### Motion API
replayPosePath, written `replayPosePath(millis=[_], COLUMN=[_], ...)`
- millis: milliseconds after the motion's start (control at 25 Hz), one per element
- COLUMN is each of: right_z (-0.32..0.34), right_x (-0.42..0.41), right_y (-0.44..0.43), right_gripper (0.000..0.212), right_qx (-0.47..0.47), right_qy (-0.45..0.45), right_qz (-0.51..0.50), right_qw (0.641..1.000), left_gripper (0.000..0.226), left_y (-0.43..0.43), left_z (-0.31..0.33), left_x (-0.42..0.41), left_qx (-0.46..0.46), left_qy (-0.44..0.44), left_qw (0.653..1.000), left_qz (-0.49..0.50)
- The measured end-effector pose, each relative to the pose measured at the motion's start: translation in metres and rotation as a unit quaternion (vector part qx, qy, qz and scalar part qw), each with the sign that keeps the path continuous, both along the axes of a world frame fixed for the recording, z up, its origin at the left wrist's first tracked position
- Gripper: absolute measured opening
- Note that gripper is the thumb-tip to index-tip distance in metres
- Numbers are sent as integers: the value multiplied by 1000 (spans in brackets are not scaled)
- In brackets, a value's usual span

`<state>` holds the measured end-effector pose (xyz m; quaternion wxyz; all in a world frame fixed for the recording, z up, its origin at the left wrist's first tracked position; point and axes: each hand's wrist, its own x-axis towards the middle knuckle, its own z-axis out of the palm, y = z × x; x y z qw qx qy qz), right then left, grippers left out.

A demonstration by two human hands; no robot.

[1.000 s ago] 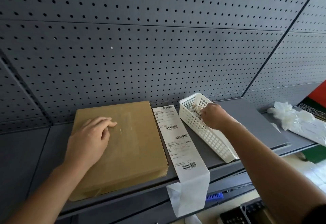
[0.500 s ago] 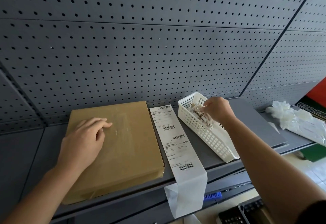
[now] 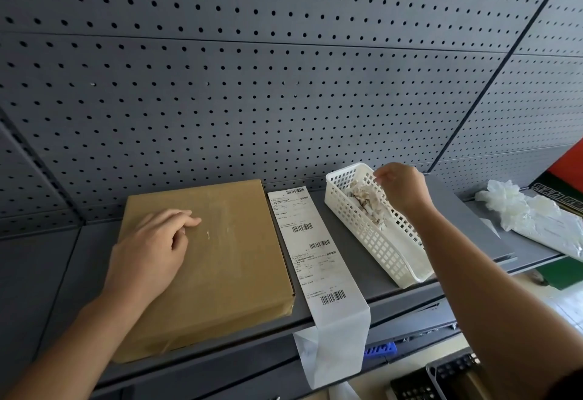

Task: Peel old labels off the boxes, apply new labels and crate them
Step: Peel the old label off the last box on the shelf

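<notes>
A flat brown cardboard box (image 3: 227,261) lies on the grey shelf (image 3: 448,210), its top bare with faint residue marks. My left hand (image 3: 151,248) rests on the box top, fingers relaxed. Right of the box lies a long white strip of new labels (image 3: 310,251) with barcodes, its end hanging over the shelf edge. A white slotted basket (image 3: 388,254) holds crumpled old label scraps (image 3: 367,202). My right hand (image 3: 400,188) hovers just above the basket's far end, fingers loosely curled, holding nothing that I can see.
A grey pegboard wall (image 3: 284,84) rises right behind the shelf. Crumpled clear plastic bags (image 3: 536,216) lie at the far right. A dark crate (image 3: 448,377) sits below the shelf edge at lower right.
My right hand has lifted up out of the basket, leaving the crumpled scraps inside. My left hand stays on the box.
</notes>
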<state>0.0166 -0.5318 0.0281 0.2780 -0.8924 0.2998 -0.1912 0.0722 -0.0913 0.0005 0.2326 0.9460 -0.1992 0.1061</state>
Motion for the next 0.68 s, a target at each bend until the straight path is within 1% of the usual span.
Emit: replayPosePath(millis=[80,200,320,400,480,520,560,600,680], right_z=[4,19,33,31,16,5,-6,-18,-40], right_x=[-1,-5,-17,-35,-60,-74,-88,-100,-116], right_y=[1,10,35,63,93,106,115,119,117], right_gripper=[35,27,21,20,18,19,24,34,58], right_qx=[26,15,50,63,35,9,-20,-44,-71], right_qy=[-19,-67,-91,-78,-29,23,85,140,222], right_qz=[-14,-8,42,101,200,255,300,331,355], right_qw=[999,998,994,990,979,967,950,932,905], left_gripper=[31,31,30,30,30,29,29,28,26], left_y=[-1,0,0,-1,-2,-1,-2,-1,-1], left_z=[0,1,-1,-2,0,1,1,2,3], left_x=[0,0,-1,-1,0,0,-1,-2,-4], left_qx=[0,0,1,2,4,7,9,8,0], left_qy=[0,-2,-5,-8,-12,-15,-16,-16,-15], left_qw=[1000,1000,1000,1000,1000,1000,1000,1000,1000], left_qz=[2,1,0,2,3,3,2,1,-3])
